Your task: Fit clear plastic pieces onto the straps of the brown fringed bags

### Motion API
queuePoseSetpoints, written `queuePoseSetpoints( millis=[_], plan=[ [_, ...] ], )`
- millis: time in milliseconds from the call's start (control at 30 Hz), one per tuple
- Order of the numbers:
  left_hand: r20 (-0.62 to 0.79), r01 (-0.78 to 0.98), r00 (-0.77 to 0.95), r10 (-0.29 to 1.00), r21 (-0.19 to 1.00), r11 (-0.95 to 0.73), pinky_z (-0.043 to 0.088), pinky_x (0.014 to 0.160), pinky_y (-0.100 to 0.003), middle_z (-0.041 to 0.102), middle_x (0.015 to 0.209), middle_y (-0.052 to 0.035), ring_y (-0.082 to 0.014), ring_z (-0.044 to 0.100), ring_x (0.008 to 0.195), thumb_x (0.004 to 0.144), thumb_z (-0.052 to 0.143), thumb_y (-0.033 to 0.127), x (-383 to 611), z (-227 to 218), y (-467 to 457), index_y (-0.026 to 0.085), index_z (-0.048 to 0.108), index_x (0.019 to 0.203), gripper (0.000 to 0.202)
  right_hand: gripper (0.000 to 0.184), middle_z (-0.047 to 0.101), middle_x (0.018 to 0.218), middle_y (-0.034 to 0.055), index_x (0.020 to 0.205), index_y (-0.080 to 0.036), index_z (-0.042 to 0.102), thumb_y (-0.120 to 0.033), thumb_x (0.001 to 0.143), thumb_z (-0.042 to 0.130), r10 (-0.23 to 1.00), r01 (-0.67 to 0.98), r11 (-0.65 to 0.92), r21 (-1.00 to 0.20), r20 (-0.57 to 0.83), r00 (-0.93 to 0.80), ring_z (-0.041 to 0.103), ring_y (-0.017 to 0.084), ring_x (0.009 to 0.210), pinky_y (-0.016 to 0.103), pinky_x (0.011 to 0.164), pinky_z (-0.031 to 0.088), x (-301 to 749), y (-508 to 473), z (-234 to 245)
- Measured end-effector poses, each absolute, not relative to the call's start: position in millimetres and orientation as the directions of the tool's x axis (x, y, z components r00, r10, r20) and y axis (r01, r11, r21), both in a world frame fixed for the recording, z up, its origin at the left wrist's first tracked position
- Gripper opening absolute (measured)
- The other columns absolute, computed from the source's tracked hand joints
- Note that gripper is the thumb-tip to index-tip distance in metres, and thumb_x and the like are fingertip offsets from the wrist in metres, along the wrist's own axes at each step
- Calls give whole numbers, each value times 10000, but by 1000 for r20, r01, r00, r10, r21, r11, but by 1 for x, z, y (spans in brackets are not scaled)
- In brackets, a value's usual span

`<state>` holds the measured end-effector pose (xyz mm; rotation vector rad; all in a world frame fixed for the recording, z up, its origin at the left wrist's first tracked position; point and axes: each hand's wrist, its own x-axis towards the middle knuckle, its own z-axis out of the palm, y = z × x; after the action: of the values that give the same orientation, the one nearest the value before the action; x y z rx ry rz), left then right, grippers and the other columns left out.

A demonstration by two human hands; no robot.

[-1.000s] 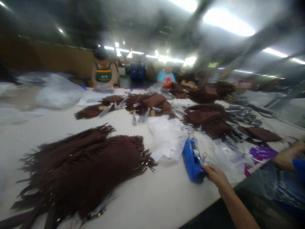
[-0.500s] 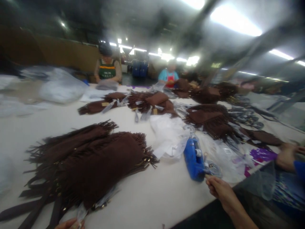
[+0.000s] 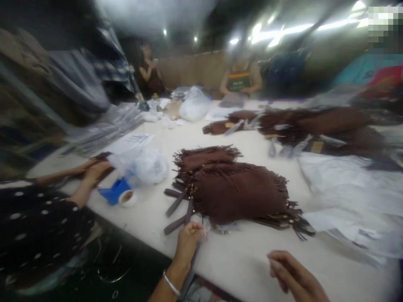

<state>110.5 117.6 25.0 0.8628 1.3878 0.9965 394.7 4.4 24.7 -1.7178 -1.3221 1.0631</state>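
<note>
Presently, left hand (image 3: 189, 240) is pinching clear plastic (image 3: 206, 228) near white bench (image 3: 234, 258) edge; right hand (image 3: 294, 273), grip unclear, is hovering over open bench; upper-centre green apron (image 3: 238, 82) is showing blurred lettering.

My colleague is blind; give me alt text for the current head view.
The left hand seemingly pinches clear plastic beside brown fringed bags on a white table; the right hand is held apart. Further left: a blue tape dispenser.

At six o'clock the left grip (image 3: 189, 240) pinched clear plastic (image 3: 206, 226) beside fringed brown bags (image 3: 241, 193); at five hovered the right grip (image 3: 296, 272).
</note>
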Motion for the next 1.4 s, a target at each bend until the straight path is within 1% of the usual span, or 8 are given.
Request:
queuePoseSetpoints(
  millis=[100,267,467,700,900,1133,1300,1400],
  plan=[
    [-364,-73,-50,930,930,360,433,639,-271,689,624,-28,-164,618,592,690,669,240,111,22,110,154,594,774,142,237,611,732,-1,911,-230,594,-404,912,433,971,287,-110,-952,-165,-174,542,142,589,234,552,453,321,54,54],
    [-348,-102,-41,936,934,343,418,576,-254,676,620,-22,-174,621,582,699,701,272,110,16,107,155,585,789,187,172,582,691,-32,882,-218,591,-216,900,420,941,360,62,-931,-66,-333,531,124,576,210,560,393,268,98,59],
    [-259,-128,-8,966,958,256,473,653,-264,704,726,-31,-201,665,702,768,654,278,109,19,103,171,586,862,158,221,637,688,-15,890,-222,633,-165,879,419,938,514,150,-844,-43,-343,591,154,618,216,587,390,259,112,46],
    [-224,-29,33,974,974,225,491,719,-280,712,849,-56,-213,672,797,819,595,248,106,24,100,180,586,926,128,322,735,865,53,1007,-232,677,-141,842,416,927,673,206,-710,-79,-366,673,210,793,255,696,458,253,114,53],
    [-214,-31,38,976,976,215,484,773,-292,719,906,-72,-220,665,858,824,608,258,104,31,101,186,583,947,144,379,742,940,58,1088,-259,663,-113,842,413,934,786,236,-571,-90,-346,682,202,845,236,711,447,245,112,61],
    [-315,-173,-25,949,936,306,479,705,-286,714,764,-60,-218,663,729,710,740,340,108,39,99,183,620,1001,352,387,728,905,37,1062,-273,633,-73,829,398,918,867,266,-420,-163,-361,690,198,806,223,611,395,245,122,70],
    [-340,-207,6,940,920,334,452,612,-255,706,738,-50,-189,639,671,715,739,358,111,33,98,182,578,1033,397,485,735,862,16,1147,-327,588,-40,792,423,903,858,311,-409,-156,-401,699,198,784,221,591,378,250,126,71],
    [-388,-211,-32,921,903,374,395,543,-226,663,630,-8,-145,581,572,732,727,349,115,26,99,169,565,1005,365,452,738,837,24,1122,-296,581,-34,788,428,895,858,334,-391,-153,-419,705,205,756,222,569,366,251,128,69]
  ],
)
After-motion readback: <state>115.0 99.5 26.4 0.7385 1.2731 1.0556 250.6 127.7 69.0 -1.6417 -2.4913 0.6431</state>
